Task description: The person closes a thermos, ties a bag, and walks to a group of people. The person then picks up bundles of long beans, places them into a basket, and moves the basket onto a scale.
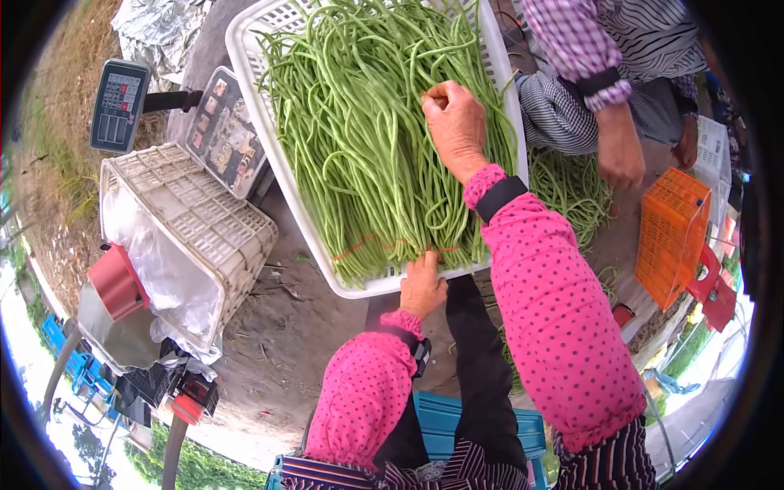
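Long green beans (351,139) fill a white plastic crate (314,245) in front of me, laid lengthwise. Red bands (359,245) tie them into bundles near their close ends. At the crate's near rim, my left hand (422,287) rests its stretched fingers against the bean ends. My right hand (457,122) is over the right side of the beans, thumb and forefinger pinched together. Whatever is between those fingertips, if anything, is too small to name. Both my forearms wear pink dotted sleeve covers, with dark bands near the wrists.
Left of the crate are a scale display (120,106) and a white basket (196,237) with plastic and a red bucket (118,282). On the right, another person's hand (621,151) hangs near loose beans (572,192) and an orange crate (671,233). A blue stool (441,420) is below me.
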Available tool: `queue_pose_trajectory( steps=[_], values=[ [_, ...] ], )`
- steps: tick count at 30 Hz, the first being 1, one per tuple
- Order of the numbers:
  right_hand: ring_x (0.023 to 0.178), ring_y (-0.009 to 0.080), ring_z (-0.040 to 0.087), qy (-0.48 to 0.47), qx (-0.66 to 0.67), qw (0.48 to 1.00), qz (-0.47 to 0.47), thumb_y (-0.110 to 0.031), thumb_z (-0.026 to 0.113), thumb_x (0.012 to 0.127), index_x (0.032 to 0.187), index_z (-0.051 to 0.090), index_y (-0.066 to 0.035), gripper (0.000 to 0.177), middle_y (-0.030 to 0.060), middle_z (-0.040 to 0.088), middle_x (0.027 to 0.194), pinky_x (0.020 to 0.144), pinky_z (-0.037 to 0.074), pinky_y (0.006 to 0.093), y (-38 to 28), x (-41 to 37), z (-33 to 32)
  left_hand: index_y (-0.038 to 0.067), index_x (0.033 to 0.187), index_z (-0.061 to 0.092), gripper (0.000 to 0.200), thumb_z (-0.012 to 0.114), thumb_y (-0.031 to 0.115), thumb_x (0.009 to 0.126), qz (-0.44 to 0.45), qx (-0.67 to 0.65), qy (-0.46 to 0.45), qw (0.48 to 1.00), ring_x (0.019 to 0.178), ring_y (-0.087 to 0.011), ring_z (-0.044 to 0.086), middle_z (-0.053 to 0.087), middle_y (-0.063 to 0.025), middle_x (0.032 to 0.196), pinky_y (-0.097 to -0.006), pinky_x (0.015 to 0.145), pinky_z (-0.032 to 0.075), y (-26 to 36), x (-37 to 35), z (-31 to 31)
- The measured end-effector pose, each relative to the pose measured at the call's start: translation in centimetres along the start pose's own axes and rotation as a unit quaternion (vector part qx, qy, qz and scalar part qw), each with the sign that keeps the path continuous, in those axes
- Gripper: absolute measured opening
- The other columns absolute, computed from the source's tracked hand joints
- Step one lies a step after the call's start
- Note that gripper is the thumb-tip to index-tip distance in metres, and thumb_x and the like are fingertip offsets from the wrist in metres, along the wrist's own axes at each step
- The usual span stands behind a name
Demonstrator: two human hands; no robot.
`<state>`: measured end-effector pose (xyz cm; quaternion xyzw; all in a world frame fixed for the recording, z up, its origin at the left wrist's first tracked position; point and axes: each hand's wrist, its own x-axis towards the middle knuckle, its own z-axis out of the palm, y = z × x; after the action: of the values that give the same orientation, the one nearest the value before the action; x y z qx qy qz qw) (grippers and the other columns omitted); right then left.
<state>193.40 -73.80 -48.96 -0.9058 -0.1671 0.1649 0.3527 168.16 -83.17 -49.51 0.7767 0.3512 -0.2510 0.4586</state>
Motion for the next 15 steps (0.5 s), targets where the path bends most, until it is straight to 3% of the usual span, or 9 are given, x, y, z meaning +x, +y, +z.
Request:
queue_pose_trajectory(
  steps=[1, 4, 6, 8, 11, 12, 14, 15],
  values=[
    [0.076, 0.0302, 0.060, 0.028, 0.014, 0.999, -0.019, -0.020, 0.063, 0.074, 0.080, 0.063, -0.007, 0.014, 0.0118, 0.063, 0.080, 0.070, 0.048, 0.0396, 0.3, 0.4, 0.6, 0.011, 0.108, 0.044, 0.042, 0.061, 0.012, 0.070, 0.001, -0.002, -0.001, 1.000, 0.093, -0.0308, 0.048, 0.052, -0.0093, 0.095, -0.0446, 0.075, 0.042, -0.1, 0.0, -0.1],
    [0.066, 0.0302, 0.061, 0.020, 0.074, 0.996, 0.047, -0.015, 0.060, 0.073, 0.077, 0.063, -0.004, 0.012, 0.0144, 0.064, 0.074, 0.066, 0.049, 0.0383, 0.7, 2.2, 0.9, 0.011, 0.108, 0.044, 0.042, 0.061, 0.012, 0.069, 0.001, -0.007, -0.007, 1.000, 0.093, -0.0310, 0.048, 0.052, -0.0095, 0.095, -0.0448, 0.076, 0.042, 0.0, -0.1, -0.2],
    [0.052, 0.0164, 0.055, 0.038, 0.300, 0.941, 0.149, -0.011, 0.058, 0.072, 0.069, 0.060, 0.000, 0.012, 0.0087, 0.060, 0.062, 0.053, 0.047, 0.0302, 0.6, 3.9, 0.9, 0.011, 0.108, 0.044, 0.043, 0.061, 0.011, 0.069, -0.001, -0.005, -0.007, 1.000, 0.093, -0.0313, 0.048, 0.052, -0.0096, 0.095, -0.0450, 0.076, 0.041, 0.1, 0.0, -0.3],
    [0.048, 0.0055, 0.046, -0.058, 0.444, 0.874, 0.186, -0.015, 0.060, 0.076, 0.069, 0.054, -0.006, 0.012, -0.0015, 0.054, 0.062, 0.044, 0.036, 0.0196, -1.6, 3.7, -1.3, 0.011, 0.108, 0.043, 0.043, 0.060, 0.011, 0.069, -0.002, -0.006, -0.007, 1.000, 0.093, -0.0316, 0.048, 0.052, -0.0097, 0.095, -0.0452, 0.076, 0.041, 0.0, 0.1, -0.2],
    [0.048, 0.0062, 0.048, -0.083, 0.417, 0.896, 0.129, -0.013, 0.060, 0.076, 0.072, 0.056, -0.003, 0.011, -0.0012, 0.055, 0.063, 0.044, 0.037, 0.0200, -2.8, 2.6, -0.8, 0.011, 0.108, 0.043, 0.043, 0.061, 0.011, 0.069, 0.005, -0.007, 0.002, 1.000, 0.093, -0.0319, 0.048, 0.052, -0.0099, 0.095, -0.0452, 0.077, 0.041, -0.1, 0.0, 0.0],
    [0.052, 0.0097, 0.052, -0.012, 0.278, 0.958, 0.067, -0.013, 0.060, 0.077, 0.076, 0.057, 0.001, 0.013, 0.0020, 0.058, 0.065, 0.049, 0.043, 0.0235, -2.2, 2.4, 0.1, 0.011, 0.108, 0.043, 0.043, 0.061, 0.011, 0.069, 0.009, -0.007, 0.006, 1.000, 0.093, -0.0320, 0.048, 0.052, -0.0100, 0.094, -0.0452, 0.077, 0.041, -0.1, 0.0, 0.0],
    [0.062, 0.0289, 0.059, 0.040, 0.162, 0.986, -0.017, -0.013, 0.060, 0.076, 0.076, 0.059, -0.001, 0.012, 0.0135, 0.060, 0.066, 0.064, 0.047, 0.0400, -1.2, 0.8, 0.0, 0.011, 0.108, 0.043, 0.043, 0.061, 0.011, 0.069, 0.003, -0.006, -0.006, 1.000, 0.093, -0.0320, 0.048, 0.053, -0.0101, 0.094, -0.0449, 0.077, 0.041, -0.2, 0.1, 0.0],
    [0.063, 0.0295, 0.059, 0.044, 0.132, 0.990, -0.024, -0.013, 0.060, 0.076, 0.076, 0.059, -0.002, 0.011, 0.0135, 0.061, 0.067, 0.064, 0.047, 0.0399, -1.0, 0.1, -0.2, 0.011, 0.108, 0.043, 0.043, 0.062, 0.011, 0.069, 0.000, -0.006, -0.010, 1.000, 0.094, -0.0320, 0.048, 0.053, -0.0101, 0.094, -0.0447, 0.077, 0.041, -0.2, 0.2, 0.0]
  ],
)
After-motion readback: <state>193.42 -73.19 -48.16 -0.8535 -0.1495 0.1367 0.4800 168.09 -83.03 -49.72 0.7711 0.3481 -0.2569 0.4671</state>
